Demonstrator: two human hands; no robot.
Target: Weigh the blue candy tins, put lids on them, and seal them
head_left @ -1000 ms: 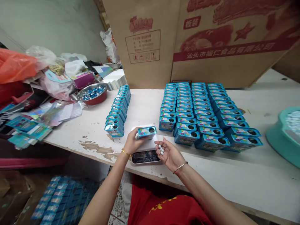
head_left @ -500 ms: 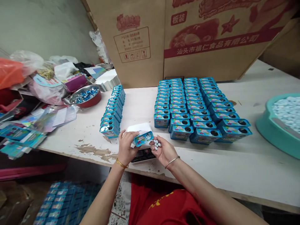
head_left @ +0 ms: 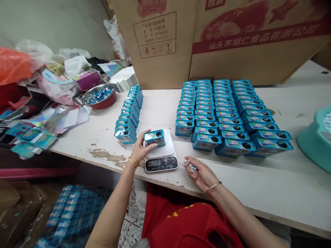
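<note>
My left hand (head_left: pixel 141 148) grips a small blue tin (head_left: pixel 154 137) that stands on the white pan of a small digital scale (head_left: pixel 160 159) at the table's front edge. My right hand (head_left: pixel 199 172) rests on the table right of the scale, palm up, fingers curled round several small white candies (head_left: pixel 191 167). A row of filled blue tins (head_left: pixel 130 115) runs away to the left of the scale. A large block of open blue tins (head_left: pixel 222 113) stands to the right.
A teal tub (head_left: pixel 314 141) of white candies sits at the right edge. A metal bowl (head_left: pixel 98 95) of blue pieces, plastic bags and printed cards (head_left: pixel 33 131) clutter the left. Big cardboard boxes (head_left: pixel 207 38) stand behind. Stacked blue tins (head_left: pixel 69 213) lie under the table.
My left hand has set the tin upright on the scale pan. My right hand has dropped away from the tin to the table, still cupping the candies.
</note>
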